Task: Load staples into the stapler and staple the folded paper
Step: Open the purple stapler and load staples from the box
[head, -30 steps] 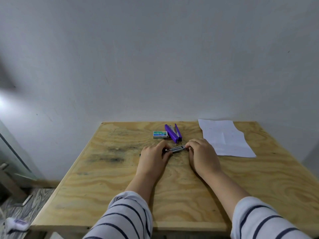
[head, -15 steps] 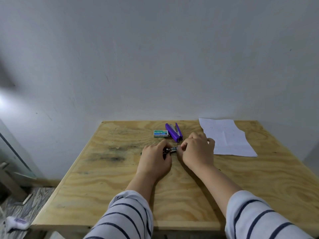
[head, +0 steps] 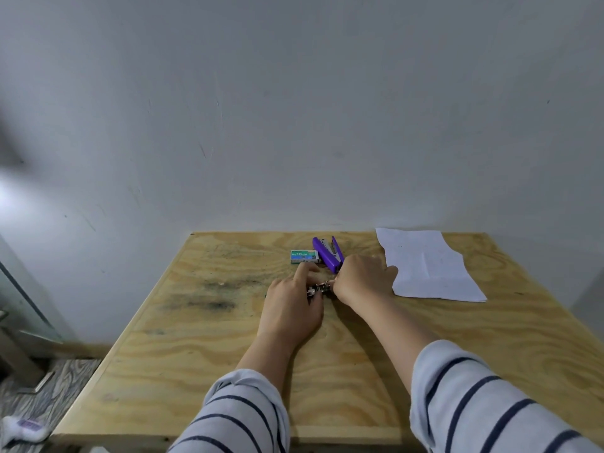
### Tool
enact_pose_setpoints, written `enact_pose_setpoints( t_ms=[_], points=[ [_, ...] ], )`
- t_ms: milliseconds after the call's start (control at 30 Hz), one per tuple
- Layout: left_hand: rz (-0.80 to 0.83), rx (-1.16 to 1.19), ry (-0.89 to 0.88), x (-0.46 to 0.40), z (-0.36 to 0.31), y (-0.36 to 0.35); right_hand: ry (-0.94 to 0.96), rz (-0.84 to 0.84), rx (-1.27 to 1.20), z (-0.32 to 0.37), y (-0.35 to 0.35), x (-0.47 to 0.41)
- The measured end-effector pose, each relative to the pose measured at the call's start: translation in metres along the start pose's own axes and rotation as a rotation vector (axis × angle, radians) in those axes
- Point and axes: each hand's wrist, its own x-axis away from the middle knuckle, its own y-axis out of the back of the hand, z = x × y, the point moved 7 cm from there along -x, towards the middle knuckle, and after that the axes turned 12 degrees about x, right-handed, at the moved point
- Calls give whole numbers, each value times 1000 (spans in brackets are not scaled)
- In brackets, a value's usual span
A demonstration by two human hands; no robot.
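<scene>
A purple stapler [head: 328, 255] lies hinged open near the table's back edge. Just left of it sits a small green staple box [head: 304, 257]. The white paper [head: 428, 266] lies flat at the back right, with crease lines. My left hand [head: 291, 310] and my right hand [head: 362, 281] meet at the table's middle, both gripping a small silver metal piece [head: 318, 287]. Only its short middle part shows between the fingers; what it is I cannot tell. My left index finger points up toward the staple box.
The plywood table [head: 212, 354] stands against a pale wall, with dark smudges on its left half. A white bottle [head: 24, 428] lies on the floor at the lower left, beside a metal frame [head: 19, 305].
My right hand has slid left, closing over the silver metal piece until it nearly touches my left hand. Less of the piece shows now. My left index finger has lifted.
</scene>
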Motion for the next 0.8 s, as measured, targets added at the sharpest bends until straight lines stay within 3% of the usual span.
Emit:
enact_pose_setpoints(
  t_ms=[133, 300, 467, 800],
  points=[
    [9, -33, 23, -1, 2, -1, 37, 37, -161, -2, -12, -2],
    [16, -83, 2, -2, 2, 0, 163, 104, -169, -4, -10, -2],
    [-13, -113, -24, -1, 0, 1, 33, 134, -341, -27, -5, -14],
    [-18, -193, -35, 4, -10, 2, -41, 59, -117, -41, -22, -21]
  ],
)
